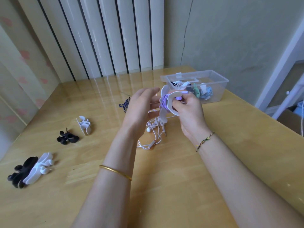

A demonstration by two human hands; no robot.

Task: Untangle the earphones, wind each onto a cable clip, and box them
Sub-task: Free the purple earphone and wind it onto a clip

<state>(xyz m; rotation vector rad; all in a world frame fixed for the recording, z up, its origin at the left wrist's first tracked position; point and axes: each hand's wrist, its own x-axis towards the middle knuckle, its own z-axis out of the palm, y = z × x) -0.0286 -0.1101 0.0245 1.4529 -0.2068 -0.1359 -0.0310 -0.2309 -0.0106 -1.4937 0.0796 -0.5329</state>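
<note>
My right hand (pixel 187 111) grips a white cable clip (pixel 171 102) above the table, with a purple earphone cable (pixel 164 101) wound round its middle and the jack plug sticking out toward the box. My left hand (pixel 141 111) hovers just left of the clip, fingers straight, touching or nearly touching it. Under the hands lies a tangle of white earphones (pixel 154 134). A dark blue earphone cable (pixel 125 104) lies behind my left hand. The clear plastic box (pixel 220 83) stands at the back right and holds several wound earphones.
Spare clips lie on the left of the wooden table (pixel 164 186): a white clip (pixel 84 125), a black clip (pixel 66 137), and a black and white pair (pixel 31 171) near the front edge. A radiator stands behind the table.
</note>
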